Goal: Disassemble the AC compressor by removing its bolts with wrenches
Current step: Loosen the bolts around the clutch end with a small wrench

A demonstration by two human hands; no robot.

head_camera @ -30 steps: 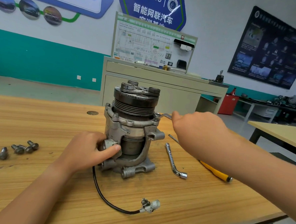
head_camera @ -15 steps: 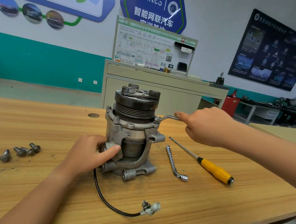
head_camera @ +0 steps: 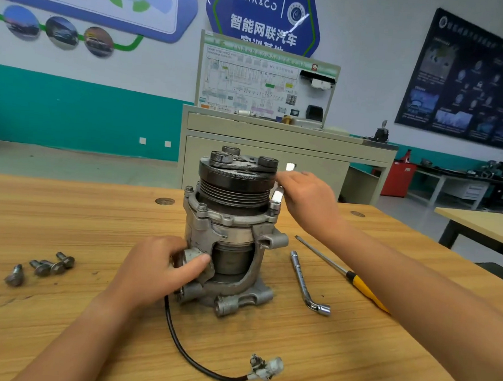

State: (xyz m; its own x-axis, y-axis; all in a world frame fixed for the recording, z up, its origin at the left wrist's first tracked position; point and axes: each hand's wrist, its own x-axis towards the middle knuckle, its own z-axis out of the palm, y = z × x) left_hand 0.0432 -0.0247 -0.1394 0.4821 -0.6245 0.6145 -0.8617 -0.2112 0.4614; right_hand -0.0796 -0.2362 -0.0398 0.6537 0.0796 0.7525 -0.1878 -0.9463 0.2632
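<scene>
On the long pale wooden table (head_camera: 65,223) the grey cast-metal AC compressor (head_camera: 230,227), black grooved pulley (head_camera: 235,186) on top, stands upright and top-heavy; a hard pull could tip it. The left hand (head_camera: 157,270) grips its lower body, thumb across a port. The right hand (head_camera: 305,199) closes round a slim silver wrench (head_camera: 277,195) seated on a flange bolt (head_camera: 274,206); if it slips, knuckles may strike the pulley.

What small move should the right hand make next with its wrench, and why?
Probably turn the silver metal wrench a short stroke: the right hand grips it on a flange bolt of the grey metal AC compressor, which the left hand steadies.
</scene>
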